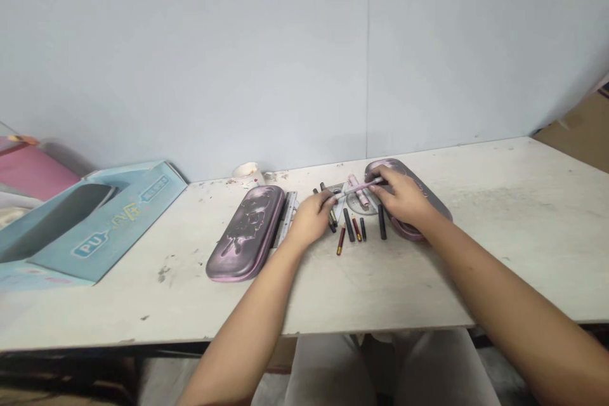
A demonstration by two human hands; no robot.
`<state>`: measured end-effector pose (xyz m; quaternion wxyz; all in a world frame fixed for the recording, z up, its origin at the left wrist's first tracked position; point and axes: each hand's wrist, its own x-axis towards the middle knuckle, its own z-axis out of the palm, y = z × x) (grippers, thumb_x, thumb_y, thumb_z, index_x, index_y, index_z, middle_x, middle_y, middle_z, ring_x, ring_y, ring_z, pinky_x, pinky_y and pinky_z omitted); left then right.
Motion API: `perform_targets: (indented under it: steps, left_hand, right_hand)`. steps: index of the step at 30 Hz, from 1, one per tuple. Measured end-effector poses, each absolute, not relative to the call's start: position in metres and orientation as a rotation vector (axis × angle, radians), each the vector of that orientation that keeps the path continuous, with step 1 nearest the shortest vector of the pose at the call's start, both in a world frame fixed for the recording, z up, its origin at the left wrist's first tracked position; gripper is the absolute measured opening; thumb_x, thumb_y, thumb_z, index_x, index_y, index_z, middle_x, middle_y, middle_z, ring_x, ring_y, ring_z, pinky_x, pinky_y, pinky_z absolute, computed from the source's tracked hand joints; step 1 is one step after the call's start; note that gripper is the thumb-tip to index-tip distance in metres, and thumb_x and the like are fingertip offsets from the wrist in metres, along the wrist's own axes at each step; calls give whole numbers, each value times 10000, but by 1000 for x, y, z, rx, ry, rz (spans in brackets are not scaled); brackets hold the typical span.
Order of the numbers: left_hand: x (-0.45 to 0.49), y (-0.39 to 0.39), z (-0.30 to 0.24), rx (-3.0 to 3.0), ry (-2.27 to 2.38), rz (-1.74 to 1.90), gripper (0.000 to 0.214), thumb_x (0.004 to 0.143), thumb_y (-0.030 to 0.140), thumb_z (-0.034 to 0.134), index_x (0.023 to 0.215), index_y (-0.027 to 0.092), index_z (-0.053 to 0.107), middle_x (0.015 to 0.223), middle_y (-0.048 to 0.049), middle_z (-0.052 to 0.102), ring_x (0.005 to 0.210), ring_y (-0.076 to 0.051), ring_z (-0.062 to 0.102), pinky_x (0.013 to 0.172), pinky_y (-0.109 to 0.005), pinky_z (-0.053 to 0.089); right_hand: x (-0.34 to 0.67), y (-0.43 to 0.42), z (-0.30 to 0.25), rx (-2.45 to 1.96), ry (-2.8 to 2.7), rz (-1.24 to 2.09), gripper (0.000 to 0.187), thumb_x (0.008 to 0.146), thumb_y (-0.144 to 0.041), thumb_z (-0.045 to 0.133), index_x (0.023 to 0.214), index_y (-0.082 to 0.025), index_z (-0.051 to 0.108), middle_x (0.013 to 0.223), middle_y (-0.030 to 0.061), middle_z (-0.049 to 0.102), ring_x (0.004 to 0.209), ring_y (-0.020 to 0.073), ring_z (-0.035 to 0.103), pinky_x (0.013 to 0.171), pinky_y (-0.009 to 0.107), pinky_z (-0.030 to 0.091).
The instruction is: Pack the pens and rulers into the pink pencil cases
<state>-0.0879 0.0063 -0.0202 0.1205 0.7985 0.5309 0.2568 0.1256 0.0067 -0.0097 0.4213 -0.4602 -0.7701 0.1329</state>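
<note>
A slim pale pink-and-grey pen [356, 188] spans the gap between my hands above the table. At its left end, my left hand [310, 214] is closed on it with fingertips pinched. My right hand [400, 195] pinches the other end, close over a dark purple-pink pencil case [431, 198]. Below the pen lie a thick pale pink marker [358, 189], a clear protractor [358, 204], several short black sticks like pen caps [382, 222] and short dark red sticks with gold tips [341, 240]. A second pencil case [245, 235] lies shut left of my left hand, beside a clear ruler [287, 216].
On the left stands an open light blue cardboard box [137, 219] with a dark object inside. A small white cup [248, 172] sits near the wall [304, 63]. The pale tabletop [181, 304] has dark stains. Brown cardboard [583, 130] shows at the far right.
</note>
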Motion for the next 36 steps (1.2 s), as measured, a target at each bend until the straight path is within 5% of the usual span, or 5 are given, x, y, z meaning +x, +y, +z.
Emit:
perform_targets:
  steps: [7, 10, 16, 22, 36]
  left_hand:
    - [-86, 3, -21, 1922, 1228, 770, 275, 824, 384, 423, 747, 160, 563, 641, 18, 505, 614, -109, 437, 618, -226, 341]
    - [-85, 2, -19, 1992, 1313, 830, 174, 781, 324, 493, 775, 170, 573, 659, 22, 505, 661, -117, 454, 644, -227, 341]
    - [-87, 2, -20, 1951, 1414, 963, 136, 766, 292, 507, 826, 179, 553, 706, 25, 530, 715, -125, 491, 678, -224, 369]
    - [-71, 4, -17, 2443, 1463, 813, 326, 871, 401, 332, 980, 179, 544, 880, -52, 596, 889, -203, 485, 813, -329, 359]
    - [-143, -6, 16, 2595, 2152, 480, 523, 820, 534, 345, 1159, 162, 487, 1162, -160, 510, 1123, -323, 409, 898, -444, 337]
  right_hand:
    - [124, 2, -6, -1121, -1948, 442, 149, 811, -302, 478, 829, -195, 581, 758, 18, 641, 713, 159, 584, 642, 257, 396]
    - [121, -1, -4, -1321, -1935, 360, 360, 848, -440, 400, 645, -186, 555, 583, 14, 585, 581, 153, 541, 557, 256, 347]
    - [127, 1, -1, -1116, -1985, 556, 288, 831, -383, 451, 1027, -189, 533, 786, 19, 634, 658, 140, 570, 601, 246, 395]
    - [106, -9, -5, -1653, -2185, 24, 548, 892, -456, 227, 668, -156, 627, 638, 110, 631, 614, 214, 590, 574, 300, 372]
    - [174, -40, -24, -1683, -2047, -214, 452, 837, -465, 377, 1147, -182, 544, 1147, 116, 558, 1081, 284, 459, 892, 416, 370]
